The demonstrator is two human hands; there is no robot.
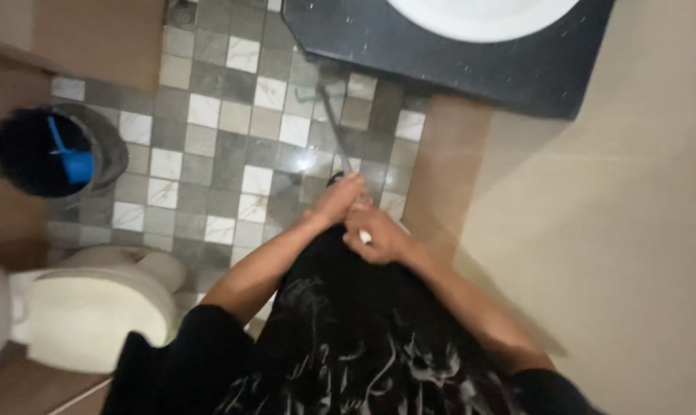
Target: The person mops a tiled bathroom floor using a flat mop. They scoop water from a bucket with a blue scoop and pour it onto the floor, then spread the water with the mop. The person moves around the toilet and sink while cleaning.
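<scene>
Both hands closed on mop handle (pixel 336 131) | left hand (pixel 339 201) higher | right hand (pixel 377 238) lower | bucket (pixel 56 154) well apart

A single head-worn view is aimed steeply down, close over the arms, at the tiled floor (pixel 225 146).

Packages, labels, signs, screens: none visible in the head view. No packaging, no labelling, no signage and no display appear anywhere in this bathroom scene.
</scene>
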